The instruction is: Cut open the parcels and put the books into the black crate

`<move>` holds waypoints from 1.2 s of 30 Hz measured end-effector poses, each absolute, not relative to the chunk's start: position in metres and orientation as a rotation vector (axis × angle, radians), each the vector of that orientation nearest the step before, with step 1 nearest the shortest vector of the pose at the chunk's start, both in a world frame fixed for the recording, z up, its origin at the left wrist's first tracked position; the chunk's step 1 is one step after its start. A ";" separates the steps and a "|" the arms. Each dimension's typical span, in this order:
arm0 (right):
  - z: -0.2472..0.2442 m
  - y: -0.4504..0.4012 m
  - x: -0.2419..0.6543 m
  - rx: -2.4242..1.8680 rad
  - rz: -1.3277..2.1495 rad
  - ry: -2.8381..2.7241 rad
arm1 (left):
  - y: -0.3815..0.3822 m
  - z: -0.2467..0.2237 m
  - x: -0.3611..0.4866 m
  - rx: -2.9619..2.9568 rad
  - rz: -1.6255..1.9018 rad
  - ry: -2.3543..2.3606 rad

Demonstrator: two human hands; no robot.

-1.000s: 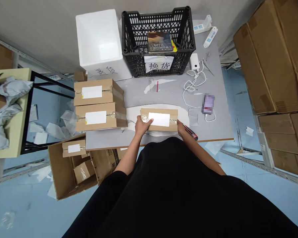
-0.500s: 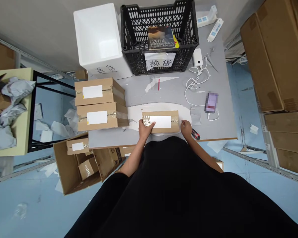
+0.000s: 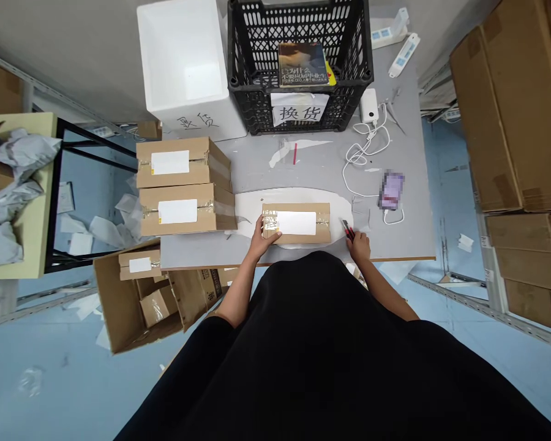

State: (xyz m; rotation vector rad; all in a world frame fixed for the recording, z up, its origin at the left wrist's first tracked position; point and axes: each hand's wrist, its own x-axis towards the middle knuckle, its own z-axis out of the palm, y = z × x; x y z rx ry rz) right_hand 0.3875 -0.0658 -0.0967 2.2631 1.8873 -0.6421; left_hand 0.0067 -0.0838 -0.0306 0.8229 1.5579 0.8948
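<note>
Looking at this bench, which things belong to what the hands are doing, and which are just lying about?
In use:
Labelled cardboard box, left hand on its left end
Box cutter, in the right hand

Apparently just lying about:
Phone
Power strips
Book in the black crate

Unclear: two similar boxes at left.
</note>
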 end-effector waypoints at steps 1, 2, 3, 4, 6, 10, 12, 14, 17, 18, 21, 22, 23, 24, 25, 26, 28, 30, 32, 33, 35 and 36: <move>-0.092 -0.062 0.388 2.318 -0.693 1.877 | -0.084 -0.032 0.006 0.830 0.900 1.545; -0.086 -0.057 0.388 2.382 -0.738 1.875 | -0.083 -0.033 0.006 0.841 0.906 1.531; -0.078 -0.052 0.388 2.443 -0.774 1.890 | -0.083 -0.034 0.006 0.852 0.910 1.519; -0.069 -0.047 0.386 2.493 -0.797 1.926 | -0.083 -0.035 0.006 0.864 0.910 1.510; -0.047 -0.037 0.380 2.530 -0.822 2.051 | -0.082 -0.037 0.006 0.881 0.904 1.505; 0.008 -0.023 0.353 2.334 -0.895 2.301 | -0.082 -0.039 0.007 0.878 0.915 1.486; 0.035 -0.018 0.335 2.142 -0.920 2.360 | -0.082 -0.039 0.006 0.861 0.923 1.467; 0.056 -0.014 0.316 1.933 -0.853 2.367 | -0.082 -0.038 0.004 0.849 0.911 1.452; 0.075 -0.006 0.285 1.577 -0.716 2.416 | -0.082 -0.034 -0.001 0.846 0.872 1.450; 0.077 -0.004 0.275 1.458 -0.669 2.434 | -0.082 -0.032 -0.002 0.842 0.863 1.455; 0.079 0.003 0.244 1.180 -0.509 2.433 | -0.080 -0.028 -0.006 0.820 0.856 1.456; 0.078 0.004 0.235 1.112 -0.459 2.422 | -0.080 -0.027 -0.007 0.810 0.861 1.452; 0.078 0.006 0.226 1.047 -0.419 2.411 | -0.079 -0.027 -0.008 0.800 0.868 1.446; 0.078 0.008 0.219 0.983 -0.390 2.405 | -0.079 -0.027 -0.009 0.792 0.877 1.437; 0.079 0.009 0.212 0.924 -0.368 2.403 | -0.078 -0.027 -0.010 0.787 0.889 1.424; 0.080 0.011 0.206 0.873 -0.353 2.404 | -0.078 -0.028 -0.012 0.785 0.902 1.412; 0.082 0.014 0.197 0.810 -0.328 2.405 | -0.076 -0.030 -0.014 0.791 0.923 1.391; 0.083 0.018 0.190 0.787 -0.305 2.403 | -0.075 -0.032 -0.015 0.796 0.931 1.377; 0.084 0.020 0.185 0.778 -0.289 2.397 | -0.075 -0.035 -0.016 0.796 0.930 1.371; 0.084 0.020 0.183 0.774 -0.285 2.396 | -0.074 -0.037 -0.017 0.795 0.928 1.369; 0.083 0.021 0.180 0.760 -0.286 2.398 | -0.074 -0.038 -0.017 0.790 0.924 1.372; 0.083 0.021 0.179 0.752 -0.290 2.401 | -0.074 -0.038 -0.017 0.790 0.923 1.373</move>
